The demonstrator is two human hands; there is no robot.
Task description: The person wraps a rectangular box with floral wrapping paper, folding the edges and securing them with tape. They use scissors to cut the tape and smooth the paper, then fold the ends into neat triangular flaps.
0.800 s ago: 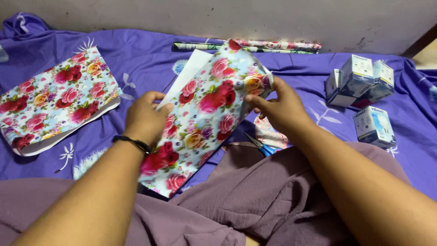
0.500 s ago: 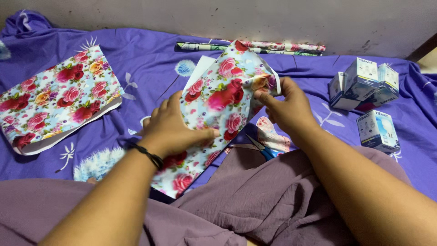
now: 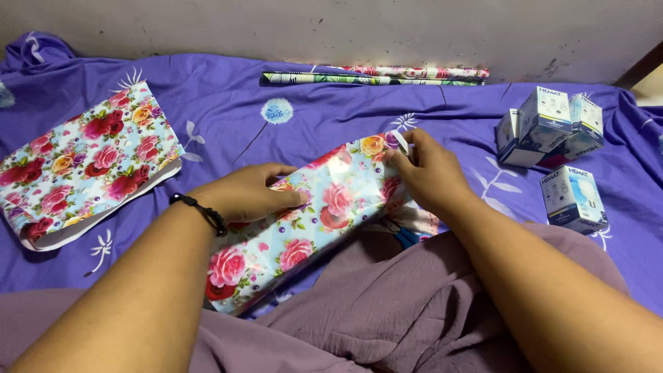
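Floral-wrapped parcel (image 3: 311, 221) lies on purple bedsheet (image 3: 331, 110) below grey wall (image 3: 331, 27).

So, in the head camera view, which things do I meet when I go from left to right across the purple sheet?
Flat floral-wrapped packet → left hand → floral-wrapped parcel → right hand → stacked small white-and-blue boxes, with a single box below them.

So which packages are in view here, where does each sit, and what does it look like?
Floral-wrapped parcel: centre, under both hands; long, flat, light blue with pink and red roses.
Second floral-wrapped parcel: left on the purple sheet; flat, rectangular, same paper.
Stacked small cartons: right; boxy, white and blue.
Single carton: right, nearer; white and blue.
Wrapping-paper rolls: by the wall; thin, floral.
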